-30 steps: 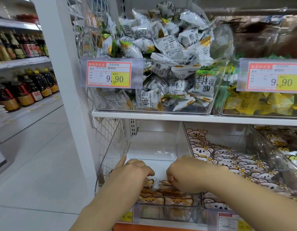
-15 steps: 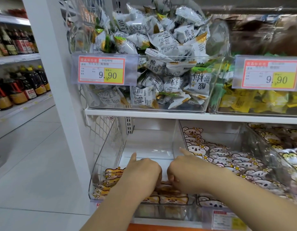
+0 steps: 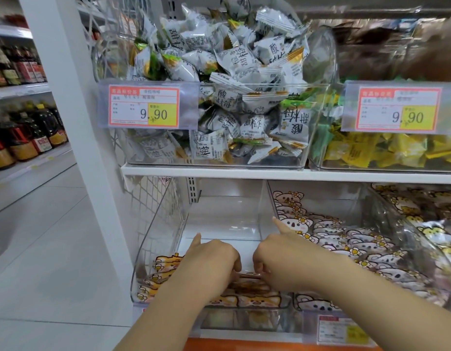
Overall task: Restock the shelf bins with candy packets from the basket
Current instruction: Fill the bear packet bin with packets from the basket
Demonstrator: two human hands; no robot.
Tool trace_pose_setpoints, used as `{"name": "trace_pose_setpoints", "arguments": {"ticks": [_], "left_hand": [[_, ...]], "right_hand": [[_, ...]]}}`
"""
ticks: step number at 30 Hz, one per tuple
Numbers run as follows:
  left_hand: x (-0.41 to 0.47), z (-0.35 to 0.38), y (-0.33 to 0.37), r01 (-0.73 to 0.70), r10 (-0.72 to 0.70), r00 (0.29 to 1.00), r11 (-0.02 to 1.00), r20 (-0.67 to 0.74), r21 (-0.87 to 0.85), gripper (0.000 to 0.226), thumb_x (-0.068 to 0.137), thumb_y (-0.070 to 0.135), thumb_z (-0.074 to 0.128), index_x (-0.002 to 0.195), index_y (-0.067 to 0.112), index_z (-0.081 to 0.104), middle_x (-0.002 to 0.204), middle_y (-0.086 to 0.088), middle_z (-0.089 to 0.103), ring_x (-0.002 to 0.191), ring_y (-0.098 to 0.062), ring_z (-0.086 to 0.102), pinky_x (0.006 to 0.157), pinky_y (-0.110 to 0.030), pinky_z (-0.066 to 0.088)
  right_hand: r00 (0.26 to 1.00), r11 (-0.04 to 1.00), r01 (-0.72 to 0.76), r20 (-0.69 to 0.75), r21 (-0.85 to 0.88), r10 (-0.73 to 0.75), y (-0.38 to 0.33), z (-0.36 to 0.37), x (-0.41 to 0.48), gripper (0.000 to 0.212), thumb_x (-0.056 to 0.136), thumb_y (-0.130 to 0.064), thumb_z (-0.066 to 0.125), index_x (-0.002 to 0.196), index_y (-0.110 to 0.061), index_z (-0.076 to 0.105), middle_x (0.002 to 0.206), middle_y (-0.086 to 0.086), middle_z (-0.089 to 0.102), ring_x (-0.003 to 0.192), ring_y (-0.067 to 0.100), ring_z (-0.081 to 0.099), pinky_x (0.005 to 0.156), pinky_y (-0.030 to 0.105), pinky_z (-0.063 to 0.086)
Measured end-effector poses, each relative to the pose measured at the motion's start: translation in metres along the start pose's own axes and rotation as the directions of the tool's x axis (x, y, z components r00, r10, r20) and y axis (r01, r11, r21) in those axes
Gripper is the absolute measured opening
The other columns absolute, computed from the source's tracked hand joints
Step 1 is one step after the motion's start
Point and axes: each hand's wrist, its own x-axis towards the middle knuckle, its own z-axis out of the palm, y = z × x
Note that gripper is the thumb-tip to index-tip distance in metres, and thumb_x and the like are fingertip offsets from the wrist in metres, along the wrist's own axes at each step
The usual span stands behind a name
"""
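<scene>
Candy packets (image 3: 247, 300) with an orange cartoon print lie only along the front of the clear lower-left bin (image 3: 158, 236), whose back shows bare floor, so restocking here looks early with much left; the basket is out of view. The left hand (image 3: 211, 262) and right hand (image 3: 282, 259) reach in side by side, fingers curled down onto the packets, though whether they pinch or merely press cannot be told. The neighbouring bin (image 3: 267, 196) is nearly full of koala-print packets (image 3: 366, 247), and the upper bin (image 3: 318, 122) is heaped with white plum candies (image 3: 232, 57), beside yellow packets (image 3: 371, 153).

Price tags (image 3: 143, 106) "9.90"; packets (image 3: 247, 125) perhaps "酸甜梅"
</scene>
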Motion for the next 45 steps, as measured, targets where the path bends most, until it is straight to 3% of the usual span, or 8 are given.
{"name": "trace_pose_setpoints", "arguments": {"ticks": [9, 12, 14, 16, 22, 29, 33, 45], "left_hand": [[-0.021, -0.016, 0.004, -0.029, 0.029, 0.996, 1.000, -0.081, -0.005, 0.034, 0.103, 0.034, 0.050, 0.136, 0.037, 0.056, 0.138, 0.012, 0.059, 0.133, -0.011, 0.046, 0.125, -0.042, 0.008], [-0.055, -0.022, 0.015, -0.120, 0.100, 0.956, 0.991, -0.274, -0.056, 0.032, 0.103, 0.040, 0.047, 0.135, 0.040, 0.055, 0.135, 0.019, 0.058, 0.126, -0.003, 0.050, 0.124, -0.037, 0.011], [-0.085, -0.021, 0.025, -0.215, 0.171, 0.911, 0.973, -0.376, -0.078, 0.029, 0.103, 0.041, 0.047, 0.128, 0.040, 0.059, 0.125, 0.022, 0.062, 0.115, 0.000, 0.054, 0.119, -0.034, 0.023], [-0.112, -0.008, 0.032, -0.297, 0.230, 0.878, 0.950, -0.420, -0.100, 0.024, 0.097, 0.038, 0.051, 0.114, 0.036, 0.068, 0.110, 0.019, 0.069, 0.099, -0.005, 0.062, 0.101, -0.033, 0.041], [-0.173, 0.096, 0.050, -0.150, 0.114, 0.975, 0.971, -0.190, -0.188, 0.024, 0.101, 0.036, 0.054, 0.122, 0.033, 0.066, 0.123, 0.017, 0.066, 0.114, -0.008, 0.061, 0.090, -0.027, 0.045], [-0.189, 0.249, 0.046, 0.087, -0.044, 0.965, 0.984, 0.258, -0.156, 0.033, 0.096, 0.031, 0.052, 0.129, 0.032, 0.059, 0.143, 0.008, 0.048, 0.132, -0.022, 0.049, 0.103, -0.038, 0.045], [-0.188, 0.286, 0.033, 0.162, -0.118, 0.923, 0.983, 0.365, -0.091, 0.061, 0.094, 0.029, 0.055, 0.151, 0.038, 0.035, 0.166, 0.002, 0.015, 0.152, -0.028, 0.014, 0.121, -0.048, 0.026], [-0.173, 0.306, 0.031, 0.191, -0.143, 0.860, 0.980, 0.490, -0.049, 0.059, 0.100, 0.041, 0.051, 0.155, 0.035, 0.030, 0.167, -0.004, 0.011, 0.153, -0.029, 0.011, 0.123, -0.052, 0.021]], "right_hand": [[0.994, 0.986, -0.010, -0.108, 0.166, 0.028, 0.000, -0.023, -0.029, 0.034, 0.094, -0.030, 0.048, 0.122, -0.029, 0.067, 0.113, -0.007, 0.071, 0.117, 0.014, 0.056, 0.122, 0.044, -0.015], [0.958, 0.966, 0.030, -0.284, 0.255, 0.045, -0.006, -0.029, -0.059, 0.030, 0.094, -0.037, 0.049, 0.116, -0.033, 0.069, 0.110, -0.012, 0.070, 0.113, 0.011, 0.056, 0.122, 0.039, 0.017], [0.906, 0.939, 0.117, -0.422, 0.325, 0.033, -0.018, -0.024, -0.085, 0.025, 0.088, -0.035, 0.053, 0.101, -0.032, 0.074, 0.092, -0.013, 0.072, 0.091, 0.013, 0.063, 0.096, 0.034, 0.045], [0.892, 0.895, 0.164, -0.451, 0.414, 0.046, -0.035, -0.009, -0.115, 0.019, 0.085, -0.032, 0.057, 0.093, -0.029, 0.074, 0.083, -0.013, 0.071, 0.079, 0.012, 0.063, 0.077, 0.030, 0.049], [0.992, 0.787, -0.080, -0.029, 0.611, 0.123, -0.088, 0.094, -0.183, 0.017, 0.093, -0.034, 0.062, 0.105, -0.030, 0.073, 0.102, -0.013, 0.073, 0.093, 0.008, 0.065, 0.079, 0.029, 0.051], [0.891, 0.728, -0.369, 0.444, 0.578, 0.100, -0.109, 0.217, -0.206, 0.025, 0.098, -0.029, 0.055, 0.118, -0.019, 0.065, 0.117, 0.001, 0.067, 0.103, 0.019, 0.062, 0.087, 0.034, 0.051], [0.858, 0.686, -0.432, 0.502, 0.585, 0.112, -0.120, 0.255, -0.195, 0.039, 0.094, -0.033, 0.056, 0.132, -0.026, 0.056, 0.132, 0.001, 0.061, 0.114, 0.022, 0.061, 0.092, 0.038, 0.051], [0.727, 0.192, -0.682, 0.626, 0.706, 0.280, -0.161, 0.304, -0.136, 0.045, 0.093, -0.020, 0.057, 0.138, -0.020, 0.057, 0.147, 0.007, 0.049, 0.130, 0.024, 0.050, 0.106, 0.028, 0.038]]}}
